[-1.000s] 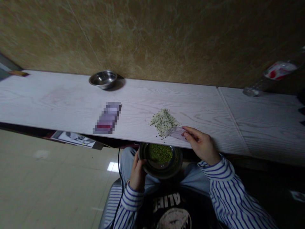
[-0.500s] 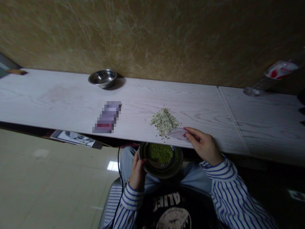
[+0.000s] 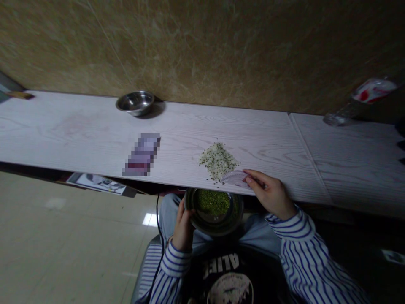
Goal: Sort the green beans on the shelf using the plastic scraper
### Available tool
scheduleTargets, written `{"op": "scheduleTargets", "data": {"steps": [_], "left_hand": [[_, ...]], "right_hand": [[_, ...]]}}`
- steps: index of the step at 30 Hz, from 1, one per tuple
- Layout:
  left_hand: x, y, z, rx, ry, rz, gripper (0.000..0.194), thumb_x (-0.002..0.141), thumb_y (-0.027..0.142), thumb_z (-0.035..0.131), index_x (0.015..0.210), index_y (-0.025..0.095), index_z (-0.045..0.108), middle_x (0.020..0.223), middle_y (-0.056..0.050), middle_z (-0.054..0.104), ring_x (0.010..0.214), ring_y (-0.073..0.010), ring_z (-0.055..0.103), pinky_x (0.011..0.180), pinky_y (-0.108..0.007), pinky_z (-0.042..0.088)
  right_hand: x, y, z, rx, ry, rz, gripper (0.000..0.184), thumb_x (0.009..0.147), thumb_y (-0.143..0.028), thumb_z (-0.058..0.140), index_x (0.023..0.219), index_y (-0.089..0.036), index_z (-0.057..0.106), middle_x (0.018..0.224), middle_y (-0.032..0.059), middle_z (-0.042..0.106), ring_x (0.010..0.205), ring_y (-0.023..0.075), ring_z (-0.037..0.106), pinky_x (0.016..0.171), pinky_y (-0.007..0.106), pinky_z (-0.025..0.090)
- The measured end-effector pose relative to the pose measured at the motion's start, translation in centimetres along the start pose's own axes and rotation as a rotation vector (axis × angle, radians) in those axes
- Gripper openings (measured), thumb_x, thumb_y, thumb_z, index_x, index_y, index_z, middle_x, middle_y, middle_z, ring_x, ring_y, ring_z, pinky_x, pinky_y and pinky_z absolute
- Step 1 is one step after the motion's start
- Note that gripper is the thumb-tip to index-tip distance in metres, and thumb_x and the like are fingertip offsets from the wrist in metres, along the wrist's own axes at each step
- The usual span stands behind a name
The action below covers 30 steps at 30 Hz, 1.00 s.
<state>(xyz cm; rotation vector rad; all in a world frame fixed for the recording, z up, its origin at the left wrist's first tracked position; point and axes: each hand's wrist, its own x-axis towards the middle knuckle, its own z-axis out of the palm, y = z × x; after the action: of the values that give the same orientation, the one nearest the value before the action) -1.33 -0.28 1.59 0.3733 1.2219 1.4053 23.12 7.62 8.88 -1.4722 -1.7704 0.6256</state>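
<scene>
My left hand (image 3: 183, 228) is closed on the left rim of a metal bowl (image 3: 218, 228), which sits over my lap just below the table edge. Green mung beans (image 3: 213, 202) lie in the bowl. Between the thumb and fingers of my right hand (image 3: 270, 192) is a thin, clear, curved plastic piece with fine markings, which looks like a protractor (image 3: 234, 177). Its curved edge touches or nearly touches the near right side of a pile of white grains mixed with green beans (image 3: 218, 159). A few loose beans are scattered around the pile.
On the pale wood-grain table (image 3: 259, 139) stands a small steel bowl (image 3: 136, 104) near the wall. A pixelated flat object (image 3: 142, 155) lies left of the pile. A clear bottle (image 3: 357, 103) stands at the right. Below the table edge a dark cable (image 3: 157, 215) hangs.
Hardly anything differs. The plastic piece has tilted slightly by the pile's near edge, and the view has shifted a little. Both hands keep their holds.
</scene>
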Motion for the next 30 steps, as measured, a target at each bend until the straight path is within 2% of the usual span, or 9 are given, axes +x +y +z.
{"op": "scheduleTargets", "data": {"steps": [9,14,20,26,30], "left_hand": [[0.08,-0.29,-0.47,0.035,-0.006,0.038,0.049,0.072,0.027,0.065,0.122,0.028,0.068,0.133,-0.003,0.068,0.132,-0.0272,0.054,0.106,-0.036,0.044],[0.09,-0.31,-0.66,0.063,-0.023,0.048,0.047,0.076,0.026,0.062,0.123,0.027,0.066,0.134,-0.004,0.067,0.133,-0.0267,0.054,0.107,-0.036,0.044],[-0.04,-0.17,-0.51,0.035,-0.007,0.015,0.050,0.073,0.026,0.066,0.123,0.027,0.066,0.133,-0.005,0.068,0.130,-0.0301,0.056,0.103,-0.039,0.048],[-0.37,0.09,-0.37,0.023,-0.035,0.076,0.048,0.077,0.025,0.064,0.125,0.025,0.067,0.136,-0.004,0.067,0.136,-0.0270,0.051,0.111,-0.036,0.040],[-0.45,0.28,-0.41,0.030,-0.026,0.059,0.050,0.075,0.026,0.064,0.125,0.023,0.066,0.135,-0.007,0.066,0.132,-0.0284,0.054,0.107,-0.038,0.044]], "right_hand": [[0.49,-0.24,0.49,0.006,-0.007,0.004,0.032,0.091,-0.029,0.058,0.114,-0.018,0.076,0.106,0.0098,0.080,0.098,0.0243,0.076,0.092,0.037,0.060],[0.31,-0.47,0.42,0.003,-0.038,-0.001,0.032,0.092,-0.028,0.057,0.116,-0.019,0.076,0.105,0.0092,0.080,0.094,0.0231,0.077,0.089,0.036,0.061],[0.27,-0.73,0.56,0.008,-0.023,-0.017,0.030,0.091,-0.028,0.058,0.112,-0.021,0.077,0.106,0.0081,0.080,0.097,0.0231,0.076,0.090,0.036,0.061],[0.36,-0.68,0.82,0.001,-0.050,-0.010,0.031,0.092,-0.029,0.057,0.115,-0.020,0.076,0.109,0.0081,0.080,0.100,0.0228,0.076,0.093,0.035,0.060],[0.43,-0.69,0.93,0.004,-0.052,-0.016,0.032,0.093,-0.029,0.056,0.116,-0.020,0.076,0.108,0.0083,0.080,0.099,0.0226,0.076,0.091,0.035,0.060]]}}
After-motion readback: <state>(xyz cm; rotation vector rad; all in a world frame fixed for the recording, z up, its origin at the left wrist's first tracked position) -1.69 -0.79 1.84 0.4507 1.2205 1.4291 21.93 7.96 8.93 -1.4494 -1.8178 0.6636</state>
